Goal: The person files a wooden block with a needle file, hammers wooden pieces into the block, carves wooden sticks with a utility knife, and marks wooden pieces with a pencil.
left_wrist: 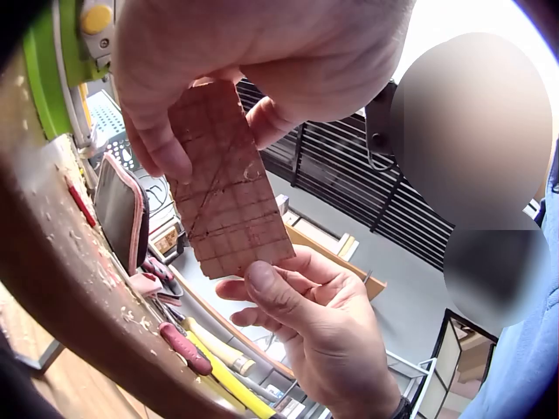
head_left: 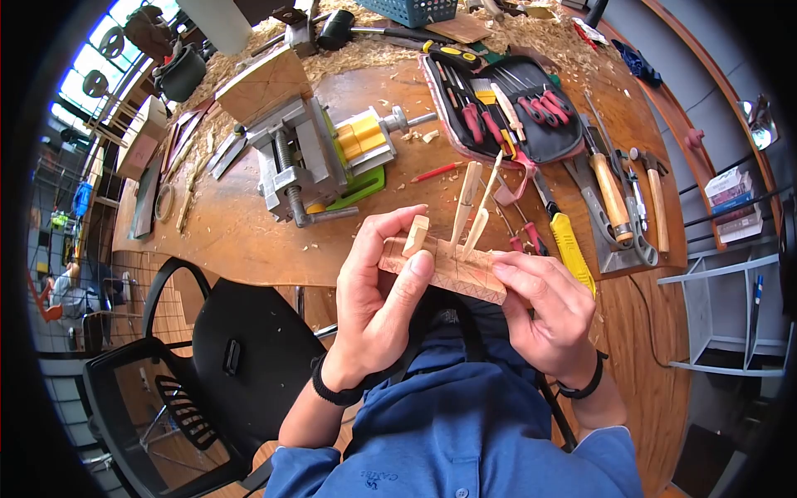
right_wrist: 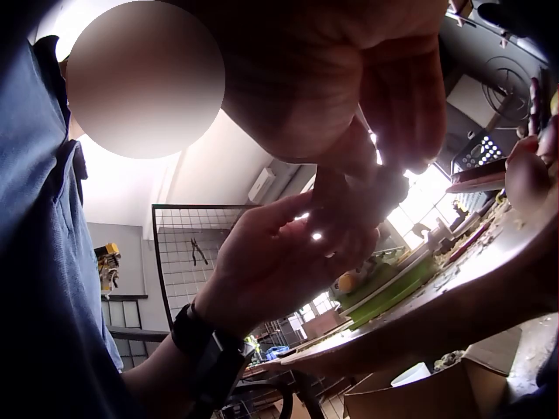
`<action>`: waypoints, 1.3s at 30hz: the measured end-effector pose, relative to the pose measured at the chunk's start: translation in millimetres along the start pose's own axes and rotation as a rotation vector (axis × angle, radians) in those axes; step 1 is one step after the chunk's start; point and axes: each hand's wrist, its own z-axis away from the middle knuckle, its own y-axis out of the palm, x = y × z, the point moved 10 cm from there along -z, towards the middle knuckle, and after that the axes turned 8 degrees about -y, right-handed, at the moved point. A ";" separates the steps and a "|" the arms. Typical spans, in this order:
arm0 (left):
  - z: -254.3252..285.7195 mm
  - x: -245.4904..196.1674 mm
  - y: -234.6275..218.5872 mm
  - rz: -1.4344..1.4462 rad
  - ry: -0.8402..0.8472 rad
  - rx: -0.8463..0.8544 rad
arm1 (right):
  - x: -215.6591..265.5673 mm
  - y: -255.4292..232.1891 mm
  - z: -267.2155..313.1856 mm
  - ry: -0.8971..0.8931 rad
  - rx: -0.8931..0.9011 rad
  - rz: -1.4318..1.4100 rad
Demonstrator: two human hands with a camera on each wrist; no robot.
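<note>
Both hands hold up a small wooden block marked with pencil lines, above the table's near edge. The left hand grips its left end, with thumb and fingers around a short light wooden peg there. Pinching the right end between thumb and fingers is the right hand. Several slim carved wooden pieces stand up from the block's middle. In the left wrist view the block's gridded flat face shows, with the right hand at its lower end. The block is dark and mostly hidden in the right wrist view.
A metal vise with a wood block stands beyond the left hand. An open tool case, a red pencil, a yellow cutter, a chisel and a hammer lie on the table, with shavings behind. A black chair is at left.
</note>
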 end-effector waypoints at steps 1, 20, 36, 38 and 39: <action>0.3 -0.7 0.3 -0.055 0.004 -0.002 | -1.2 0.5 0.3 0.004 0.003 -0.002; -3.3 1.1 0.1 0.109 -0.022 0.005 | -0.2 3.1 -2.1 0.015 0.017 -0.028; -15.0 19.9 -19.5 -0.545 0.193 -0.003 | -28.0 20.2 12.7 0.209 0.085 -0.037; -15.1 23.6 -24.5 -0.632 0.224 -0.073 | -27.4 16.5 15.0 0.199 0.072 -0.020; -14.5 24.3 -22.9 -0.637 0.221 -0.072 | -28.0 15.0 16.6 0.202 0.070 -0.025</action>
